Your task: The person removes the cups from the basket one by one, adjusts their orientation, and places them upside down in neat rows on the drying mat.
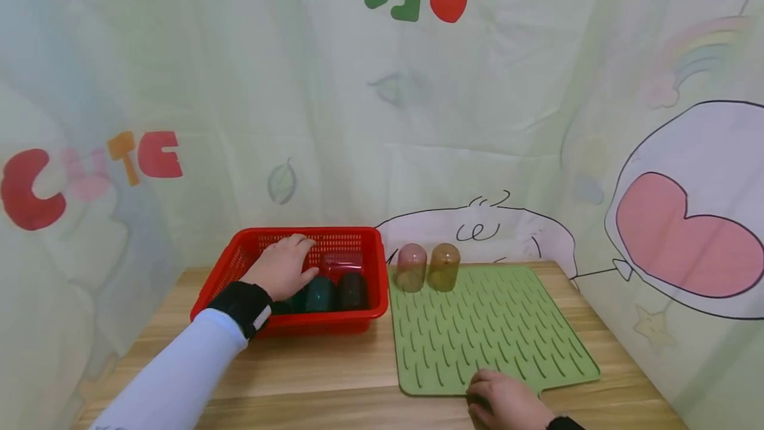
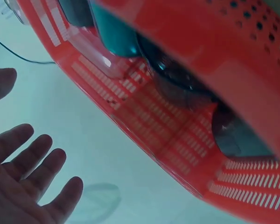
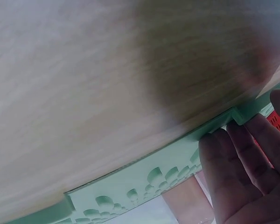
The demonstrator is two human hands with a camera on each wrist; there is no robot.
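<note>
My left hand (image 1: 278, 266) is over the red plastic basket (image 1: 376, 307), fingers spread and holding nothing. In the left wrist view its fingertips (image 2: 58, 158) show apart from the basket. Inside lie a teal cup (image 1: 320, 294), a dark cup (image 1: 353, 292), a clear reddish cup (image 1: 341, 261) and more dark cups partly hidden by the hand. My right hand (image 1: 504, 398) rests at the front edge of the green drying mat (image 1: 489, 330), fingers loosely bent at the rim. Upside down on the mat's back left corner stand a pink cup (image 1: 412, 267) and an amber cup (image 1: 444, 267).
The basket and mat stand side by side on a wood-grain table (image 1: 334, 377). A printed cloth curtain (image 1: 334, 118) hangs close behind the table and along both sides.
</note>
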